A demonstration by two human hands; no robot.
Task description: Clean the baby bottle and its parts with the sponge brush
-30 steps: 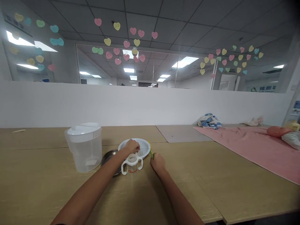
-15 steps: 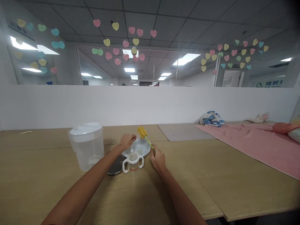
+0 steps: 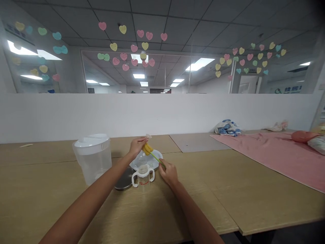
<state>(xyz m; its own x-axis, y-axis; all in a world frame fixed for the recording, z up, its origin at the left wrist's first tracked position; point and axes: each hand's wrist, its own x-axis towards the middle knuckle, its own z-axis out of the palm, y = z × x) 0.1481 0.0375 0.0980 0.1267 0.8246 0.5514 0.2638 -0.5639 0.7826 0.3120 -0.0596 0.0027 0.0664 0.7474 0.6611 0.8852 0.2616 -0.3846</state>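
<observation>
My left hand (image 3: 137,147) is raised over the far side of a white bowl (image 3: 158,156), pinching a small translucent piece (image 3: 148,136) that looks like a bottle nipple. My right hand (image 3: 168,172) grips the green handle of a bottle brush (image 3: 154,157). The brush's yellow sponge head is up against the left fingers, just below the nipple. In front of the bowl stands a clear baby bottle (image 3: 143,179) with two white handles, red lettering and an uncovered mouth. A round metal dish (image 3: 123,180) lies left of the bottle, partly behind my left forearm.
A translucent lidded pitcher (image 3: 94,159) stands on the left of the wooden table (image 3: 203,183). At the right lie a pink cloth (image 3: 264,149), a crumpled blue-and-white cloth (image 3: 227,128) and an orange-red object (image 3: 301,136). A white wall (image 3: 162,115) runs along the back.
The brush has come up out of the bowl, and its sponge head has moved left to my left fingers. My left hand has risen from the bowl with the small translucent piece.
</observation>
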